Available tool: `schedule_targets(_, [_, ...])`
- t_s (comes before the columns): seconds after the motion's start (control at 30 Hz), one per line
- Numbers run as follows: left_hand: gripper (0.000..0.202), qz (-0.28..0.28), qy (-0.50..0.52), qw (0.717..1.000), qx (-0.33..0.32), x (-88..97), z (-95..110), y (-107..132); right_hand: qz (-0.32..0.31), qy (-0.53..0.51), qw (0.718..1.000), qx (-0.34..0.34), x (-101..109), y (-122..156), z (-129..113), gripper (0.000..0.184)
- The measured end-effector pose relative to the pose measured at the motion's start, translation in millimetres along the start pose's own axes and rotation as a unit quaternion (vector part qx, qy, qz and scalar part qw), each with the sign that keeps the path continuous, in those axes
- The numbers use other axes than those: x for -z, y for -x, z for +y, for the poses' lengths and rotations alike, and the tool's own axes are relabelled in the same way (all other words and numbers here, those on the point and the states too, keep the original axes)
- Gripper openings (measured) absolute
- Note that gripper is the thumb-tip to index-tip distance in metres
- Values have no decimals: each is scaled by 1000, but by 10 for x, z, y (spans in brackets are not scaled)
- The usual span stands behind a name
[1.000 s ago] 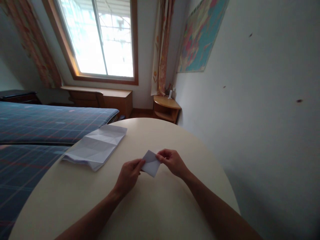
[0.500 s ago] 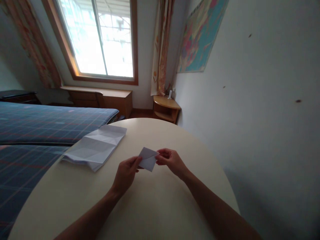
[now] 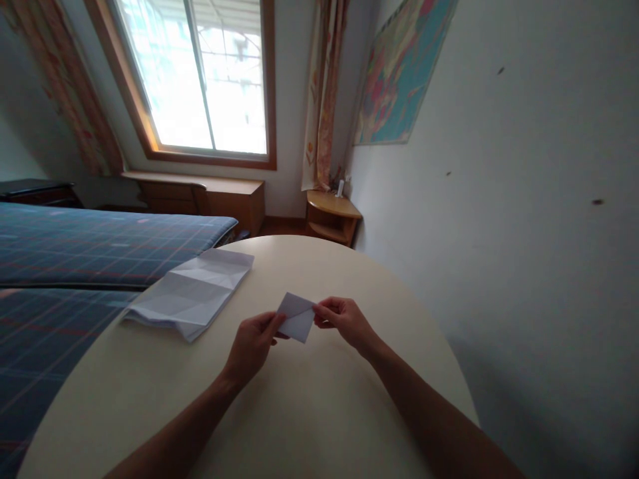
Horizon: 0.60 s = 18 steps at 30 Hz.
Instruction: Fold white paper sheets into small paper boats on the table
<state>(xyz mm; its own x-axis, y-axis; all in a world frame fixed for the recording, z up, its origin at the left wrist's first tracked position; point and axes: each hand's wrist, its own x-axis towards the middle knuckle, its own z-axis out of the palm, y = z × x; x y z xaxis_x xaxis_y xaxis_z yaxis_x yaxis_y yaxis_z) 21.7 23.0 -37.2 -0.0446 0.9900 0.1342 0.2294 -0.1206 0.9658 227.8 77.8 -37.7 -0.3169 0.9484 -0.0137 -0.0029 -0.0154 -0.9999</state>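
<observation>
A small folded square of white paper is held between my two hands above the round table, with a crease or flap edge running across its face. My left hand grips its left corner, thumb on top and fingers partly hidden beneath. At the opposite corner, my right hand pinches the paper between thumb and fingertips. Several creased white sheets lie to the left, on the table's far left edge.
The round cream table spreads under both arms. A plaid mattress borders it on the left, and a white wall stands to the right. Beyond are a small corner shelf and a low wooden desk under the window.
My right fingers have closed more tightly on the right corner of the folded paper. The paper has shifted very slightly; my left hand keeps its grip.
</observation>
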Motion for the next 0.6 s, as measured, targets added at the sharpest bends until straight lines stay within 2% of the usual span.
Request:
schedule_targets(0.07, [38, -7, -6, 1000, -1, 1, -28, -7, 3, -2, 1000, 5, 9, 2, 7, 43])
schedule_targets(0.23, [40, -11, -2, 1000, 0, -22, -104, -26, -50, 44, 997, 50, 20, -4, 42, 40])
schedule_targets(0.4, [40, -10, 60, 998, 1, -54, -102, -27, 17, 8, 998, 62, -23, -41, 96, 40])
schedule_targets(0.47, [34, 10, 55, 998, -7, -54, -101, -31, 10, 13, 998, 62, -46, -40, 120, 39])
schedule_targets(0.6, [29, 62, 25, 997, -40, -29, -115, -44, -37, 93, 992, 78, -81, 7, 125, 32])
